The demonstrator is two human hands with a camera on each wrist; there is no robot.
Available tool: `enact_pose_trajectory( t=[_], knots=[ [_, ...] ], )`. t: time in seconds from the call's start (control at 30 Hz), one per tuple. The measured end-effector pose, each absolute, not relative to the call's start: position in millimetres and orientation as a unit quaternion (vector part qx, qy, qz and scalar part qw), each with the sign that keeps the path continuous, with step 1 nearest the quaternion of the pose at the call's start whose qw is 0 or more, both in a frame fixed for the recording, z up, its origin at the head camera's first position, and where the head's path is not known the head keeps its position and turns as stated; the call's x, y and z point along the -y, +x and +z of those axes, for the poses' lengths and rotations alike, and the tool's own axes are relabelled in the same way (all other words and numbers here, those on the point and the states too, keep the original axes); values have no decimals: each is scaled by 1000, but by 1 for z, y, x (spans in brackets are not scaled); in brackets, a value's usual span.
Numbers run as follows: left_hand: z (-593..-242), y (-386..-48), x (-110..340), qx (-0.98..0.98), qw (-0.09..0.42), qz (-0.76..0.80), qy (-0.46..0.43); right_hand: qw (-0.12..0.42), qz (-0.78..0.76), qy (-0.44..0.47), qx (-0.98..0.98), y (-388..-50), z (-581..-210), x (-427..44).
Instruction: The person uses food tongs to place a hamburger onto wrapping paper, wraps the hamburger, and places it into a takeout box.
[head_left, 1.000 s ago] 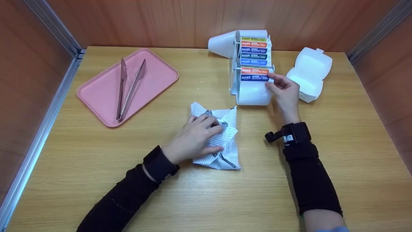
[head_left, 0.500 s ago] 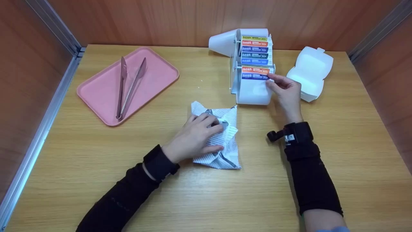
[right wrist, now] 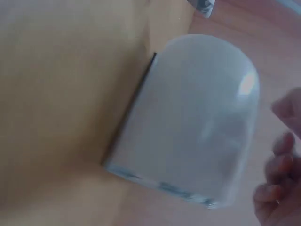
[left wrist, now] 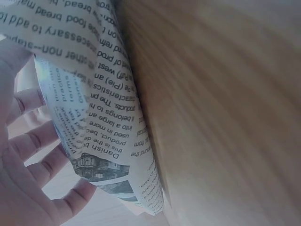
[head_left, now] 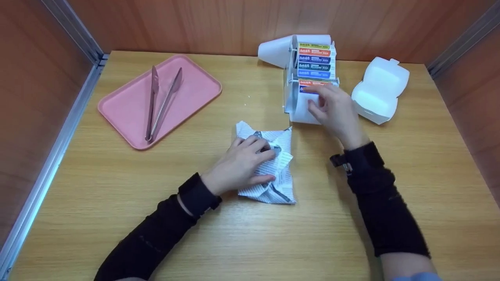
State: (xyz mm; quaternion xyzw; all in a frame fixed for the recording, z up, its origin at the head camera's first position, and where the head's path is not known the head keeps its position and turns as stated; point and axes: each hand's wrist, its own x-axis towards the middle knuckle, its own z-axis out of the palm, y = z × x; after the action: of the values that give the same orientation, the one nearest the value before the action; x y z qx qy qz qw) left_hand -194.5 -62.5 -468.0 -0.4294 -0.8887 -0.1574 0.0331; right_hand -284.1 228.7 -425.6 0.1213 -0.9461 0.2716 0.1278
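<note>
A flat packet wrapped in newsprint paper lies on the table in front of the person. The left hand rests on its top with spread fingers; in the left wrist view, printed text covers the paper beside the fingers. The right hand is over the front roll of a white label dispenser. Its index fingertip is at the blue label, and the thumb stands apart from it. In the blurred right wrist view, the roll is left of the curled fingers; no label shows between them.
A pink tray with metal tongs on it lies at the left. An opened white clamshell box stands right of the dispenser. Wooden walls border the table. Small white specks lie near the dispenser.
The right hand has moved left from the labels' right edge to over the front roll, and its thumb and index finger have parted. The left hand still rests on the packet.
</note>
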Motion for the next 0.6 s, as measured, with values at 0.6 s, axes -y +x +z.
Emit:
enact_pose_trajectory(
  t=[0.6],
  knots=[
    [-470, -194, 61, 889, 38, -147, -432, -43, 26, 290, 956, -337, -385, -203]
  ],
)
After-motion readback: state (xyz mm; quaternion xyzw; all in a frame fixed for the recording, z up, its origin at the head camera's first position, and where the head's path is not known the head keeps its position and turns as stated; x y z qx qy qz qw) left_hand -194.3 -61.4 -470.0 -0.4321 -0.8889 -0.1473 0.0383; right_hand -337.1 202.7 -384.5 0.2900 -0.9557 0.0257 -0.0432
